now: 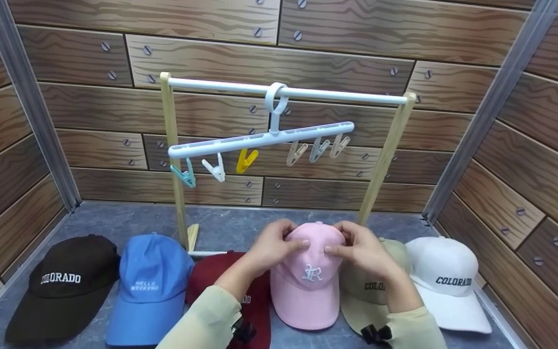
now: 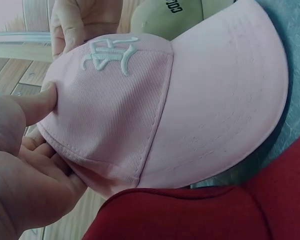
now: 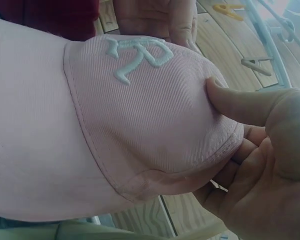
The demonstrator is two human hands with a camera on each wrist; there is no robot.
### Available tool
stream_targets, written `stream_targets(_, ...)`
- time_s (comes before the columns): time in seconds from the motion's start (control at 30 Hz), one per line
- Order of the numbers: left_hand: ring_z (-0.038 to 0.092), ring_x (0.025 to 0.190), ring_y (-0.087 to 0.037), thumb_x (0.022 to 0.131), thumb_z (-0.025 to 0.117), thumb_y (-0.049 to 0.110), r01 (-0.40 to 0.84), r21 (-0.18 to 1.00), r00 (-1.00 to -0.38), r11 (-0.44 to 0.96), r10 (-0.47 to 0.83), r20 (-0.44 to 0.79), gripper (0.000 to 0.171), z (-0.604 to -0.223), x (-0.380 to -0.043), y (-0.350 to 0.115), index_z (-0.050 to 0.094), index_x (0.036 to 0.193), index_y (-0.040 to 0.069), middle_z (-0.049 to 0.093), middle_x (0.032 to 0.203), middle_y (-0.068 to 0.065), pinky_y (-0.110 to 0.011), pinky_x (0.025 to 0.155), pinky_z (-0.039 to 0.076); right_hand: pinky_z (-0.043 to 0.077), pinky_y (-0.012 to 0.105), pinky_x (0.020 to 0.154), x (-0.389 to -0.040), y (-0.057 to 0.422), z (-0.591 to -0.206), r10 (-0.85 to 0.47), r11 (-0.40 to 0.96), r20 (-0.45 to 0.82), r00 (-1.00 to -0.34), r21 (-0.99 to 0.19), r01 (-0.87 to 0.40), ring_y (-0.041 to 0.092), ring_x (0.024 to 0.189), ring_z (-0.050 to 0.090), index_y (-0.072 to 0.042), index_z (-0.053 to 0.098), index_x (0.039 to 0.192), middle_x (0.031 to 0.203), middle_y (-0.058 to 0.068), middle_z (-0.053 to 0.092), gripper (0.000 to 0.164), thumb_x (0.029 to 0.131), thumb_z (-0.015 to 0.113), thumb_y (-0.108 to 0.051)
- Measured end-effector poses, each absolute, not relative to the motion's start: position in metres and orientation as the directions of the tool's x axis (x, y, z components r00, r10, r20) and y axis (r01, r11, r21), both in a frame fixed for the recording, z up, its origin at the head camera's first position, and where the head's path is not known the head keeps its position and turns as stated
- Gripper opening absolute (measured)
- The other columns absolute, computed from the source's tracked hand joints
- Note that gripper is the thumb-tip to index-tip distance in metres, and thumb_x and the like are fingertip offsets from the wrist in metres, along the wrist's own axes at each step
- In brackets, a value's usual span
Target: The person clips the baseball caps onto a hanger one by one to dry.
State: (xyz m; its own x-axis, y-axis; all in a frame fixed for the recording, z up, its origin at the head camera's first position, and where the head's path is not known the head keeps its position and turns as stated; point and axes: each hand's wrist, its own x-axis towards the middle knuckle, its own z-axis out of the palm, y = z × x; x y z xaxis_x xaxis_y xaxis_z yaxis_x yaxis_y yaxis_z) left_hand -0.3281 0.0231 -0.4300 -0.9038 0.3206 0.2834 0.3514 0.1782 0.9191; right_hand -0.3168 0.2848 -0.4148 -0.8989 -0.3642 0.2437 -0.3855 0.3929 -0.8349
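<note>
Both hands hold a pink cap (image 1: 308,295) with a white embroidered letter on its front, brim toward the camera. My left hand (image 1: 279,245) grips the left side of the crown, thumb on the front and fingers curled behind. On the other side my right hand (image 1: 364,247) grips the crown the same way. In the left wrist view, the left thumb presses the pink fabric (image 2: 105,110). The right wrist view shows the right thumb on the crown (image 3: 155,115). A maroon cap (image 1: 225,271) lies to the left, partly behind the left forearm; a beige cap (image 1: 364,291) is partly behind the right.
A pale blue hanger (image 1: 259,140) with several coloured clips hangs tilted from the white bar (image 1: 221,86) of a wooden-legged rack. Black (image 1: 75,300), blue (image 1: 153,291) and white (image 1: 446,276) caps rest on the grey surface (image 1: 129,218). Wood-patterned walls enclose it.
</note>
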Motion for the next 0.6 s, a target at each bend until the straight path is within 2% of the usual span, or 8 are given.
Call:
stream_targets(0.3,0.063,0.092,-0.018,0.098,0.086,0.014,0.382,0.910,-0.901,0.159,0.284,0.328,0.017,-0.427,-0.324,0.023,0.073,0.104,0.005,0.069,0.096,-0.002,-0.039,0.085,0.056,0.061,0.032,0.082,-0.309,0.278,-0.407,-0.303,0.398,0.289,-0.908,-0.827,-0.396,0.026,0.098,0.071,0.002,0.072,0.123,0.110,0.013,0.073,0.034,0.097,0.087,-0.013)
stream_targets(0.6,0.062,0.092,-0.015,0.098,0.086,0.013,0.425,0.893,-0.888,0.147,0.258,0.380,0.016,-0.423,-0.324,0.026,0.074,0.106,0.005,0.069,0.096,0.001,-0.036,0.084,0.054,0.056,0.027,0.071,-0.304,0.275,-0.401,-0.259,0.428,0.367,-0.893,-0.785,-0.447,0.018,0.085,0.065,-0.001,0.075,0.119,0.097,0.008,0.069,0.026,0.098,0.086,-0.011)
